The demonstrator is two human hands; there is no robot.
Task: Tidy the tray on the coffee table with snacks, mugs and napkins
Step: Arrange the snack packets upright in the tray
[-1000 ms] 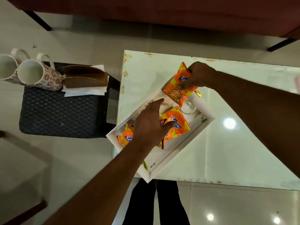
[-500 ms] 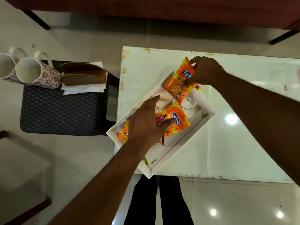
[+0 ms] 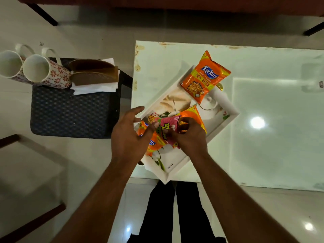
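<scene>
A white tray [image 3: 177, 170] lies at an angle on the glass coffee table [image 3: 263, 155]. One orange Kurkure packet [image 3: 204, 78] rests free across the tray's far corner. My right hand [image 3: 190, 140] pinches a pink snack packet [image 3: 169, 128] over the tray's middle. A second orange packet [image 3: 192, 114] lies partly under that hand. My left hand [image 3: 129, 135] hovers with fingers spread at the tray's left edge, its thumb close to the pink packet. It partly covers a third orange packet [image 3: 153, 143]. Two flowered mugs [image 3: 43, 71] and napkins [image 3: 94, 88] sit off to the left.
The mugs and a brown napkin holder [image 3: 93, 74] stand on a dark blue woven stool [image 3: 70, 116] left of the table. A maroon sofa edge runs along the top. My legs [image 3: 175, 216] stand against the table's near edge.
My right hand let go of the orange packet at the tray's far corner and came back to the middle, taking the pink packet. My left hand lifted off the packets and spread.
</scene>
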